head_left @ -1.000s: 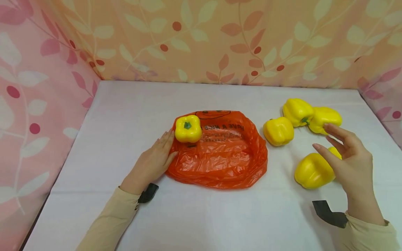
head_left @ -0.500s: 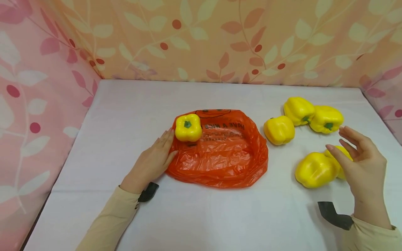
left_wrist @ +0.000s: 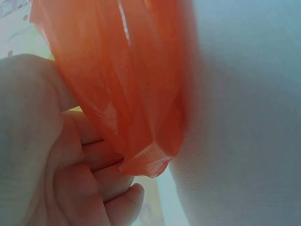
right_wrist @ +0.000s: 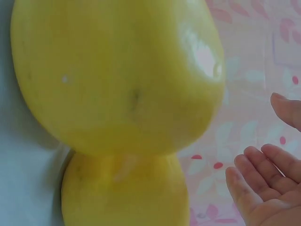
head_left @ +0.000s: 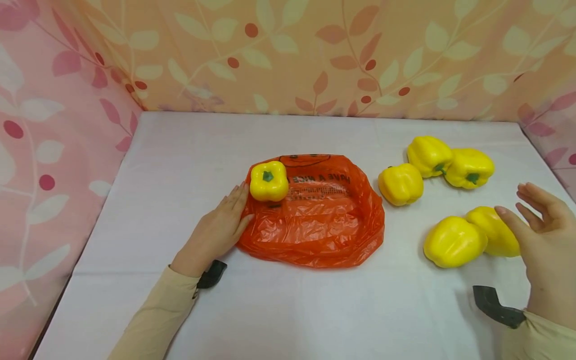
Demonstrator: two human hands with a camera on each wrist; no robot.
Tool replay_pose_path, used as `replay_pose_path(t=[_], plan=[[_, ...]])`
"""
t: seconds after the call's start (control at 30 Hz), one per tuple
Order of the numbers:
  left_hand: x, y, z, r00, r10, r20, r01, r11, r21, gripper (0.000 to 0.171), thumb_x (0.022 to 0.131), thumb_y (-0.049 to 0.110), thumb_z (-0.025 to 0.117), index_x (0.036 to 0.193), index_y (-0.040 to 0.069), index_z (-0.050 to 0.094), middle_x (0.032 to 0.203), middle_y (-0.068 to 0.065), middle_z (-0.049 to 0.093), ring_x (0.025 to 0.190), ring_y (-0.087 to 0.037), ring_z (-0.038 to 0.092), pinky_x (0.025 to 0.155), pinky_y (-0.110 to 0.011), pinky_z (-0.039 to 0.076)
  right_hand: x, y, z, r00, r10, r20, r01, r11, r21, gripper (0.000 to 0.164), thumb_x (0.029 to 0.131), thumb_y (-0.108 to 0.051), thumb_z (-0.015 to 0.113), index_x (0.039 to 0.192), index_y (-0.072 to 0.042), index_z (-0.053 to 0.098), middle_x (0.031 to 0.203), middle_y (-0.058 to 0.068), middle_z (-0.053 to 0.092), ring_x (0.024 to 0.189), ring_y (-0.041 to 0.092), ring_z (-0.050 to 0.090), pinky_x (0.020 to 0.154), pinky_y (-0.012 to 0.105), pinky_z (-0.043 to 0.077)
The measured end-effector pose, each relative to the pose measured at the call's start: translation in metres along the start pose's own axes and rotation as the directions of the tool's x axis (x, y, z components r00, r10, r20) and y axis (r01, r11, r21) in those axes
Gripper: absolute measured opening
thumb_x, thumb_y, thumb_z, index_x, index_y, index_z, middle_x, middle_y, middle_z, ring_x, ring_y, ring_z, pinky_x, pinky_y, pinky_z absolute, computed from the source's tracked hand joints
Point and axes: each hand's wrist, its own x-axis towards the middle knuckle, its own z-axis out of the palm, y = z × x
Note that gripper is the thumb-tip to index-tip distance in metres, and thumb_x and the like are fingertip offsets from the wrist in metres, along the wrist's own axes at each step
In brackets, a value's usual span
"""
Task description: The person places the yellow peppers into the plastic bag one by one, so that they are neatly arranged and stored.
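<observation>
A red-orange plastic bag [head_left: 310, 225] with dark printing lies spread on the table, and a yellow bell pepper [head_left: 268, 181] stands stem up at its upper left. My left hand [head_left: 216, 232] rests along the bag's left edge, fingers extended; in the left wrist view, the bag's side [left_wrist: 127, 94] lies against the fingers. At the right, my right hand [head_left: 549, 245] is held with relaxed, spread fingers and nothing in it. Two yellow bell peppers touch each other nearest to it: the left one [head_left: 454, 242] and the right one [head_left: 492, 232], partly behind the thumb.
Behind those, a bell pepper [head_left: 400, 185] lies near the bag's right side. Two others, one [head_left: 429, 156] and another [head_left: 469, 167], touch at the back right. The white-covered table [head_left: 288, 310] ends at a floral cloth backdrop [head_left: 288, 60].
My right hand has moved right, away from the peppers, uncovering more of the front right pair and the back right pepper. My left hand, the bag and the peppers stay put.
</observation>
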Motion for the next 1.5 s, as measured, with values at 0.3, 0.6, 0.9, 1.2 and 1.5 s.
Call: replay_pose_path(t=[0.3, 0.6, 0.9, 1.2, 1.5], plan=[[0.001, 0.001, -0.002, 1.0, -0.004, 0.008, 0.004, 1.0, -0.002, 0.067, 0.098, 0.027, 0.051, 0.147, -0.007, 0.02, 0.15, -0.023, 0.025, 0.138, -0.034, 0.025, 0.109, -0.048, 0.027, 0.008, 0.01, -0.009, 0.996, 0.083, -0.024, -0.085, 0.992, -0.094, 0.061, 0.091, -0.002, 0.058, 0.145, -0.022, 0.038, 0.147, -0.008, 0.037, 0.134, 0.005, 0.033, 0.1, 0.007, 0.025], [0.002, 0.001, -0.002, 1.0, -0.003, 0.005, 0.003, 1.0, 0.001, 0.067, 0.098, 0.027, 0.051, 0.147, -0.007, 0.02, 0.15, -0.023, 0.025, 0.138, -0.034, 0.026, 0.109, -0.047, 0.028, 0.019, 0.035, -0.02, 0.997, 0.074, -0.015, -0.075, 0.981, -0.18, 0.063, 0.091, -0.006, 0.059, 0.147, -0.023, 0.034, 0.15, -0.008, 0.032, 0.137, 0.003, 0.026, 0.109, 0.017, 0.021], [0.001, 0.001, -0.005, 1.0, 0.006, 0.005, -0.006, 1.0, 0.001, 0.066, 0.098, 0.025, 0.051, 0.146, -0.009, 0.022, 0.15, -0.024, 0.026, 0.138, -0.035, 0.026, 0.109, -0.047, 0.027, 0.052, 0.108, -0.041, 0.986, -0.007, 0.169, 0.067, 0.934, -0.35, 0.071, 0.091, -0.024, 0.062, 0.151, -0.024, 0.024, 0.156, 0.0, 0.019, 0.142, 0.017, 0.016, 0.113, 0.027, 0.016], [0.001, 0.001, -0.003, 1.0, -0.008, 0.018, 0.008, 1.0, -0.003, 0.066, 0.098, 0.026, 0.051, 0.146, -0.008, 0.02, 0.15, -0.024, 0.024, 0.138, -0.035, 0.025, 0.11, -0.047, 0.026, 0.044, 0.098, -0.04, 0.966, 0.114, 0.231, -0.006, 0.906, -0.423, 0.074, 0.093, -0.034, 0.057, 0.152, -0.014, 0.017, 0.156, 0.015, 0.012, 0.14, 0.041, 0.013, 0.112, 0.045, 0.018], [0.001, 0.002, -0.003, 1.0, -0.01, 0.026, 0.011, 1.0, -0.003, 0.066, 0.098, 0.026, 0.05, 0.146, -0.008, 0.02, 0.151, -0.023, 0.023, 0.139, -0.034, 0.024, 0.11, -0.046, 0.026, 0.046, 0.093, -0.041, 0.891, 0.309, 0.333, -0.084, 0.833, -0.547, 0.096, 0.092, -0.06, 0.041, 0.145, 0.012, 0.005, 0.144, 0.041, 0.01, 0.123, 0.06, 0.017, 0.096, 0.073, 0.02]])
